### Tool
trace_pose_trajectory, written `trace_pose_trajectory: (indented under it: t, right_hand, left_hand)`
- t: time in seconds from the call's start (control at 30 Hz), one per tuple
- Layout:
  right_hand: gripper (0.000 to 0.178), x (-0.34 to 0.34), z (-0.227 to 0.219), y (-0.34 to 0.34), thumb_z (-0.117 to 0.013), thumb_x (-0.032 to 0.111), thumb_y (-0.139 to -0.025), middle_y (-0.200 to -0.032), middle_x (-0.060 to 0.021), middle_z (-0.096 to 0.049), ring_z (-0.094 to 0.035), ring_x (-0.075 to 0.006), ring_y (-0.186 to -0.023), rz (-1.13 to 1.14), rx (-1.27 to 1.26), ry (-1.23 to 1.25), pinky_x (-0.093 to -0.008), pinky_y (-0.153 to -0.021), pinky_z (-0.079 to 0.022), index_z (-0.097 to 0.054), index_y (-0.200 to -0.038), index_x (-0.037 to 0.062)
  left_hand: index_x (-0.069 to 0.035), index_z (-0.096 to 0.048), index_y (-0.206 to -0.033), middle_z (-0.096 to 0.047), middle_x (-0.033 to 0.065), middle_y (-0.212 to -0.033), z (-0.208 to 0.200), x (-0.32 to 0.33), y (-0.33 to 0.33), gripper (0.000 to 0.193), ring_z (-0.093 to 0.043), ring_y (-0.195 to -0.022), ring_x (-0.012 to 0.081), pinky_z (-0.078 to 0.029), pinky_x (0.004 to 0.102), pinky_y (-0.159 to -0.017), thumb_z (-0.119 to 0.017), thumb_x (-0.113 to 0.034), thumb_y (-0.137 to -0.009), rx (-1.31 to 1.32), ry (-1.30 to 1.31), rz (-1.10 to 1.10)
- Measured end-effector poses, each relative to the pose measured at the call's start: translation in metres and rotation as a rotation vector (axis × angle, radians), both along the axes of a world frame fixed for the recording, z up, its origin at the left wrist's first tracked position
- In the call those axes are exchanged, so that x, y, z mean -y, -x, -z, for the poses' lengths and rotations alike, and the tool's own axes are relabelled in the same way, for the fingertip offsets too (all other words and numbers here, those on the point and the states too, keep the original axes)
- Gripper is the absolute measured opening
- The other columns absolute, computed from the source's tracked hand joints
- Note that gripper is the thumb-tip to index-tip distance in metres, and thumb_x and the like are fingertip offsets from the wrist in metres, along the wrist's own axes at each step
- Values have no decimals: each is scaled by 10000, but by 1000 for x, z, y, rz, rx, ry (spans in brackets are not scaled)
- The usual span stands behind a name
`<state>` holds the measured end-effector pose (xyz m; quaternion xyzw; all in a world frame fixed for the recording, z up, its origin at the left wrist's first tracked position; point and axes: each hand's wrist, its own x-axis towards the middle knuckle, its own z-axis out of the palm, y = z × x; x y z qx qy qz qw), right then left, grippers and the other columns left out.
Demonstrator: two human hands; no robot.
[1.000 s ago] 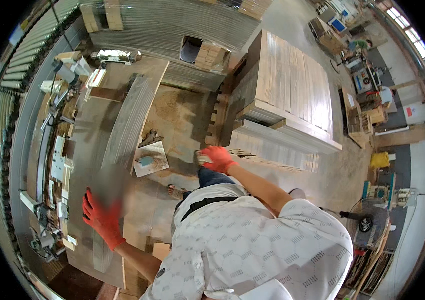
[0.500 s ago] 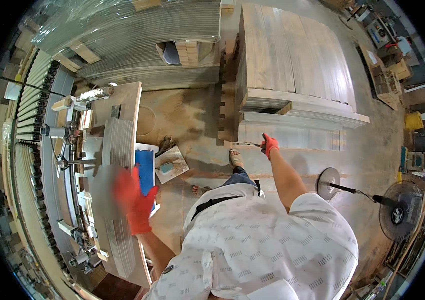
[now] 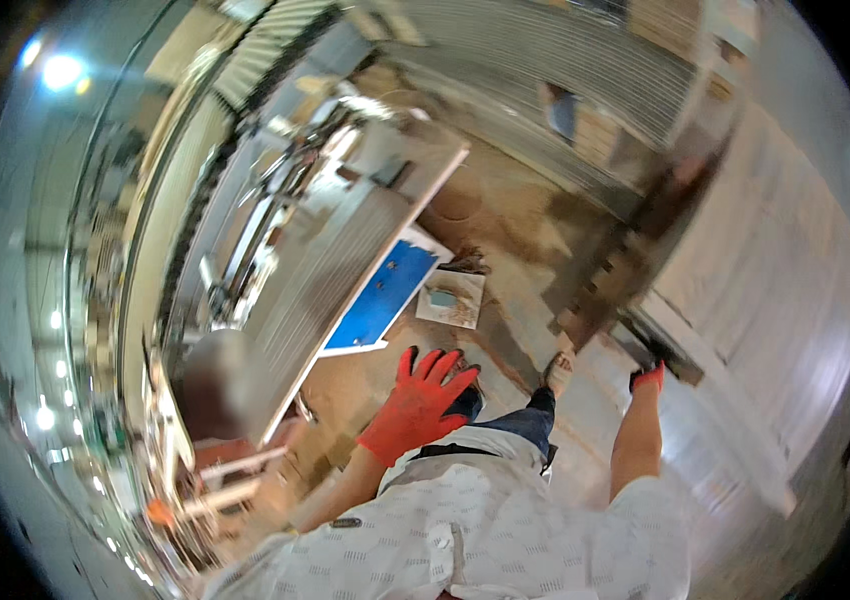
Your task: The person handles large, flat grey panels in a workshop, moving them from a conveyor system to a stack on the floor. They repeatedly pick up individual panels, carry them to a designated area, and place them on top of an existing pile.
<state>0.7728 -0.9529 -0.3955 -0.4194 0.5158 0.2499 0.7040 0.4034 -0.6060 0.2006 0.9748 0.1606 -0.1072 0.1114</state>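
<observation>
your left hand, in a red glove, is held in front of your waist, fingers spread, with nothing in it. your right hand, also red-gloved, is out at the near left edge of the big stack of pale boards on the right; you cannot tell whether it grips or touches anything. to the left, long grey strips lie on the worktop, well apart from both hands. a white square panel lies on the floor between.
</observation>
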Motion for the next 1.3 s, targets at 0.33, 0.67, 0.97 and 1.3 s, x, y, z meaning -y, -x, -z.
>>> trace_pose_trajectory:
  t: [0.33,0.67,0.97,1.3]
  right_hand:
    - [605,-39,-132,35,-822,499,-805,-1216,-141,-748,-691,-315,-996,236,-173,739,-506,-833,-588,-668,-1154,29]
    - [597,-67,-277,238,-831,407,-835,-1106,-212,-755,-694,-364,-897,153,204,1293,-545,-821,-562,-656,-1178,-49]
    - [489,-206,-429,324,-853,252,-900,-965,-150,-740,-686,-295,-801,-442,1340,1413,-452,-744,-577,-624,-1227,-31]
    - [496,-482,-566,340,-773,451,-791,-1033,-106,-687,-647,-363,-948,-1223,2547,1013,-525,-833,-514,-729,-1149,110]
  left_hand:
    - [-201,-536,-1542,-511,159,-1562,13,3,-9,768,-475,-1438,374,-288,679,-1214,-823,-394,-857,46,100,55]
    - [-195,-571,-1498,-522,138,-1527,24,-97,70,768,-454,-1467,375,-303,673,-1222,-847,-433,-822,304,216,217]
    - [-284,-635,-1467,-584,83,-1515,-18,-241,177,657,-505,-1446,329,-343,669,-1226,-799,-409,-844,861,-51,450]
    - [-271,-639,-1449,-638,56,-1463,-29,-396,313,520,-608,-1334,265,-421,557,-1160,-696,-358,-940,606,-542,-24]
